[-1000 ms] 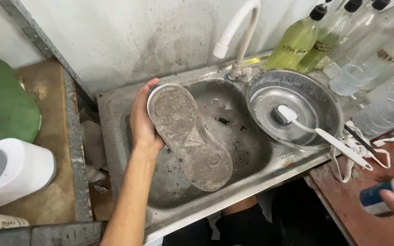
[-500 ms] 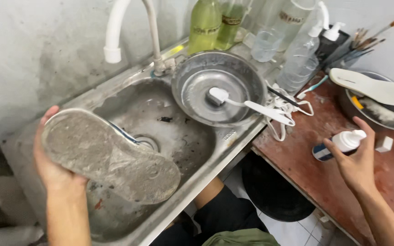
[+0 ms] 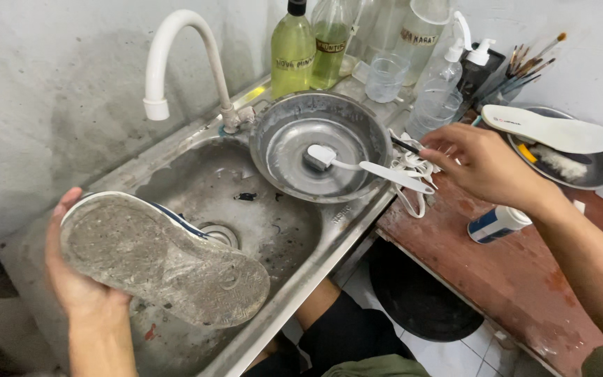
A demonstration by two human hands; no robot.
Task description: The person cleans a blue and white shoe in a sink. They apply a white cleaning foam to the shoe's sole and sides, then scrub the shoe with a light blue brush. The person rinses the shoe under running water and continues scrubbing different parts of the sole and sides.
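My left hand (image 3: 71,286) grips a dirty shoe (image 3: 162,262) sole-up over the steel sink (image 3: 246,209); the grey sole is caked with grime. My right hand (image 3: 479,164) hovers with fingers spread above the white laces (image 3: 413,171) and the handle end of a white brush (image 3: 371,167), holding nothing. The brush head rests in a round metal bowl (image 3: 287,132) on the sink's right side. A small white and blue bottle (image 3: 495,223) lies on the red-brown counter (image 3: 525,272) just under my right wrist.
A white curved tap (image 3: 176,49) stands behind the sink. Several bottles, yellow-green (image 3: 291,52) and clear (image 3: 434,91), line the back wall. A white insole (image 3: 556,129) lies across a dark dish with paintbrushes (image 3: 532,63) behind it. My dark-clothed knees show below the sink.
My right hand has let go of the white and blue bottle, which now lies on the counter, and moved left toward the brush and laces. The shoe stays held over the sink.
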